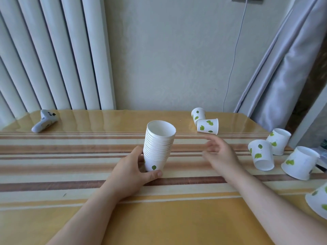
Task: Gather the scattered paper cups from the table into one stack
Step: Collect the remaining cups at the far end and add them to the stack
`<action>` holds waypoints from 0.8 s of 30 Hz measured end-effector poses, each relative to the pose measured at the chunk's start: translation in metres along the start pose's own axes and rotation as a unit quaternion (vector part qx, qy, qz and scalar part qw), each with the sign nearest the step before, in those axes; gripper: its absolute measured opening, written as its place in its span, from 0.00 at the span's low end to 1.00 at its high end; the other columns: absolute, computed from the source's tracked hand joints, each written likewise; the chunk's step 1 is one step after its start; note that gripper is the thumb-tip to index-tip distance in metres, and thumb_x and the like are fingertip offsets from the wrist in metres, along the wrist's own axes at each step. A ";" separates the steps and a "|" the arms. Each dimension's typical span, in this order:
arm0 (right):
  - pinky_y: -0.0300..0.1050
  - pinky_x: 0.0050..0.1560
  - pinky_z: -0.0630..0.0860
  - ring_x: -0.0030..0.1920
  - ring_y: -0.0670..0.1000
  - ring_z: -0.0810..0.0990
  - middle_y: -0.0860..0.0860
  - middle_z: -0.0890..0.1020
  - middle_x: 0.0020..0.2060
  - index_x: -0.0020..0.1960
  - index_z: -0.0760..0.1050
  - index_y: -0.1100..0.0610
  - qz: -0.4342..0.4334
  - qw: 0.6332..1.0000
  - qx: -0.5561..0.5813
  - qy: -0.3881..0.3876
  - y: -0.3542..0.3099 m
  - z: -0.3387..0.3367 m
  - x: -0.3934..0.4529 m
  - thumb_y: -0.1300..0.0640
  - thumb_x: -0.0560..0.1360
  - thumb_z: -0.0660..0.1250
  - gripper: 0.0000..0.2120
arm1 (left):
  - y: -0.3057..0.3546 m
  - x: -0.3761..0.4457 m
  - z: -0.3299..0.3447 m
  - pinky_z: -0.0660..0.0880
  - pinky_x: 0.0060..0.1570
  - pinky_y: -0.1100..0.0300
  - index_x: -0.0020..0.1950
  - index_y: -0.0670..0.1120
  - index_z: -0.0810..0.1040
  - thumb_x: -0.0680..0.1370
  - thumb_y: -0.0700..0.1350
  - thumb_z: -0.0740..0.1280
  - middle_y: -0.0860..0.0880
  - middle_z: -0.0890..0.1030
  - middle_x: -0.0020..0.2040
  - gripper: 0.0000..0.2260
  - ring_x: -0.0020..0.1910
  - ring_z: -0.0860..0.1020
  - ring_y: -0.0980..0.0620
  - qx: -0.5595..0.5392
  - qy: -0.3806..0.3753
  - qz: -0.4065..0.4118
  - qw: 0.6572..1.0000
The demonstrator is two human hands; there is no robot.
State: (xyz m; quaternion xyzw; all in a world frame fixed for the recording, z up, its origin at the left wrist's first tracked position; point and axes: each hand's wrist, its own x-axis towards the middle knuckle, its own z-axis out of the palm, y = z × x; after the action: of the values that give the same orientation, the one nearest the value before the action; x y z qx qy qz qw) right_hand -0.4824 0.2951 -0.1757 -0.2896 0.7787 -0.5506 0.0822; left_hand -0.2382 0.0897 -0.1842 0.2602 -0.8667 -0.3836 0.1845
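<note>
A stack of white paper cups with green leaf prints (158, 145) stands upright mid-table, mouth up. My left hand (134, 171) grips its base. My right hand (219, 152) hovers to the right of the stack, fingers apart and empty. Loose cups lie tipped over: two at the back (198, 114) (208, 126), two on the right (261, 154) (279, 141), another near the right edge (300, 162), and one at the lower right corner (318, 200), partly cut off.
A white game controller (45, 122) lies at the back left of the striped yellow table (88, 156). A radiator and wall stand behind. A grey curtain (283, 68) and a thin cable hang at the right.
</note>
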 end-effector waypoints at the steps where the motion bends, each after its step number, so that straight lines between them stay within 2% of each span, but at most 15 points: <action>1: 0.44 0.44 0.81 0.57 0.51 0.82 0.49 0.81 0.59 0.62 0.78 0.37 0.010 0.998 -0.040 0.039 0.013 -0.008 0.015 0.61 0.75 0.74 0.23 | 0.000 0.001 0.000 0.78 0.55 0.62 0.64 0.63 0.75 0.69 0.64 0.83 0.67 0.86 0.57 0.29 0.58 0.82 0.71 -0.005 0.011 -0.006 1.000; 3: 0.50 0.49 0.80 0.57 0.54 0.81 0.51 0.79 0.61 0.70 0.75 0.42 0.038 0.990 -0.100 0.093 0.032 -0.019 0.046 0.58 0.75 0.73 0.26 | -0.001 0.003 0.001 0.76 0.49 0.66 0.63 0.63 0.76 0.69 0.63 0.83 0.71 0.85 0.55 0.27 0.55 0.80 0.76 -0.012 0.027 -0.013 0.999; 5: 0.48 0.46 0.76 0.57 0.54 0.79 0.52 0.76 0.66 0.77 0.70 0.44 0.066 0.984 -0.112 0.126 0.042 -0.021 0.076 0.54 0.73 0.74 0.33 | -0.001 0.004 0.002 0.76 0.48 0.66 0.62 0.64 0.75 0.69 0.63 0.83 0.78 0.81 0.56 0.27 0.54 0.79 0.77 -0.012 0.034 -0.014 0.999; 6: 0.47 0.46 0.74 0.58 0.54 0.77 0.52 0.75 0.68 0.80 0.67 0.44 0.082 0.981 -0.109 0.137 0.045 -0.020 0.089 0.51 0.73 0.74 0.36 | 0.000 0.004 0.002 0.76 0.48 0.65 0.62 0.64 0.75 0.69 0.63 0.83 0.79 0.81 0.56 0.27 0.54 0.80 0.77 -0.011 0.037 -0.014 0.999; 8: 0.50 0.51 0.75 0.61 0.55 0.77 0.53 0.74 0.73 0.81 0.65 0.46 0.116 0.977 -0.087 0.154 0.047 -0.017 0.108 0.46 0.73 0.73 0.39 | 0.000 0.006 0.004 0.77 0.49 0.64 0.62 0.65 0.76 0.69 0.62 0.83 0.77 0.83 0.55 0.26 0.54 0.81 0.75 -0.007 0.043 -0.016 0.999; 10: 0.54 0.56 0.78 0.61 0.57 0.80 0.53 0.79 0.71 0.77 0.73 0.49 0.112 0.977 -0.079 0.165 0.048 -0.008 0.115 0.43 0.73 0.72 0.33 | 0.000 0.005 0.003 0.78 0.50 0.62 0.61 0.66 0.76 0.69 0.62 0.84 0.75 0.84 0.54 0.26 0.54 0.83 0.73 -0.005 0.049 -0.021 0.999; 12: 0.52 0.54 0.78 0.56 0.57 0.82 0.52 0.85 0.61 0.67 0.81 0.47 0.084 0.976 -0.105 0.174 0.049 -0.002 0.115 0.42 0.74 0.70 0.23 | 0.001 0.005 0.004 0.79 0.50 0.61 0.61 0.67 0.76 0.68 0.62 0.84 0.74 0.86 0.54 0.26 0.54 0.83 0.72 -0.002 0.053 -0.021 0.998; 15: 0.55 0.60 0.80 0.61 0.58 0.82 0.50 0.85 0.61 0.66 0.83 0.47 0.070 0.976 -0.125 0.165 0.049 -0.002 0.114 0.43 0.76 0.71 0.20 | 0.002 0.005 0.005 0.79 0.49 0.61 0.60 0.67 0.77 0.67 0.61 0.85 0.72 0.87 0.52 0.26 0.54 0.83 0.71 0.006 0.058 -0.025 0.998; 17: 0.55 0.61 0.80 0.60 0.57 0.82 0.49 0.85 0.61 0.65 0.83 0.47 0.066 0.978 -0.125 0.153 0.050 -0.004 0.115 0.44 0.76 0.71 0.19 | 0.003 0.006 0.005 0.80 0.50 0.59 0.60 0.65 0.77 0.68 0.60 0.85 0.70 0.88 0.51 0.25 0.52 0.84 0.69 0.006 0.053 -0.027 0.998; 19: 0.55 0.60 0.80 0.57 0.57 0.82 0.49 0.85 0.58 0.61 0.85 0.47 0.062 0.978 -0.135 0.144 0.050 -0.005 0.115 0.45 0.76 0.71 0.15 | 0.003 0.006 0.005 0.81 0.51 0.59 0.60 0.66 0.77 0.68 0.58 0.85 0.68 0.88 0.51 0.25 0.51 0.85 0.67 0.004 0.049 -0.026 0.998; 21: 0.55 0.58 0.80 0.55 0.57 0.83 0.48 0.85 0.56 0.55 0.85 0.47 0.060 0.979 -0.137 0.141 0.048 -0.004 0.114 0.47 0.76 0.72 0.10 | 0.005 0.006 0.005 0.81 0.48 0.63 0.60 0.71 0.75 0.68 0.58 0.85 0.69 0.88 0.51 0.27 0.52 0.85 0.67 0.004 0.048 -0.020 0.999; 24: 0.50 0.47 0.79 0.50 0.56 0.83 0.46 0.85 0.49 0.44 0.83 0.48 0.067 0.982 -0.107 0.141 0.043 -0.005 0.109 0.47 0.71 0.72 0.06 | 0.005 0.006 0.005 0.78 0.50 0.62 0.62 0.69 0.76 0.68 0.59 0.86 0.72 0.87 0.52 0.28 0.53 0.84 0.71 0.006 0.049 -0.018 0.999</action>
State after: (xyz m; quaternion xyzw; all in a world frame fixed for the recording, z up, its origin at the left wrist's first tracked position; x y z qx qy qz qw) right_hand -0.5891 0.2502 -0.1922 -0.1635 0.8544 -0.4926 -0.0231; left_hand -0.2472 0.0919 -0.1826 0.2948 -0.8542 -0.3684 0.2182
